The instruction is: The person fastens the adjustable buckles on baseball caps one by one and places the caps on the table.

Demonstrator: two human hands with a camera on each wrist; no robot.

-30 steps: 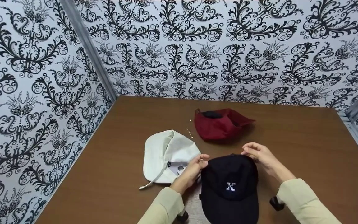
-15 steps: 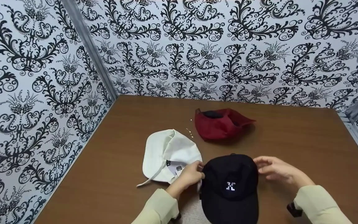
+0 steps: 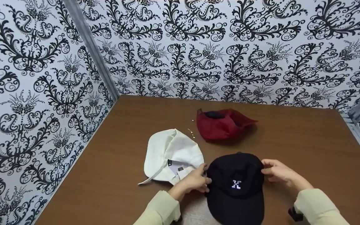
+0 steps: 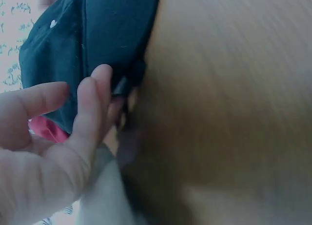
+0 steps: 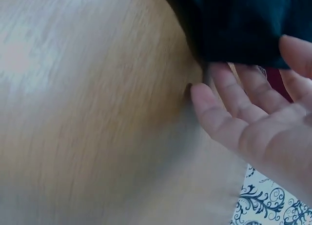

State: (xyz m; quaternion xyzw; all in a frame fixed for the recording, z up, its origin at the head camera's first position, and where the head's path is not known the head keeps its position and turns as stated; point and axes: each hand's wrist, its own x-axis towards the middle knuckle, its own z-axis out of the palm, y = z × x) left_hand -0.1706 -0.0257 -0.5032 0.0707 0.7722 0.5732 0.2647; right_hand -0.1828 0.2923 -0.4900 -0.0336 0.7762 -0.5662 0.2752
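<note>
At the near part of the table, my hands are apart, one at each side of a black fabric baseball cap (image 3: 225,189) with a small white emblem (image 3: 236,184) on its crown. My right hand (image 3: 281,173) pinches the edge, thumb outside and fingertips tucked under the rim. My left hand (image 3: 195,179) touches the opposite side near the strap; I cannot tell whether its fingers close on the fabric. The brim points towards me.

A second ago my right hand was up at the back of the crown; now it is at the side, and the cap has shifted slightly to my right and away from me. To my mind, that means it can now be guided from both sides rather than nudged from one. I cannot tell whether it is lifted off the brown wood-grain table (image 3: 120,150).

Just beyond my left hand lies an off-white fabric cap (image 3: 180,153), tipped to show its lining, a thin pale strip (image 3: 151,178) trailing from it. Farther back, well apart from my hands, a dark red fabric cap (image 3: 217,128) lies near a few gold flecks (image 3: 192,133).
</note>
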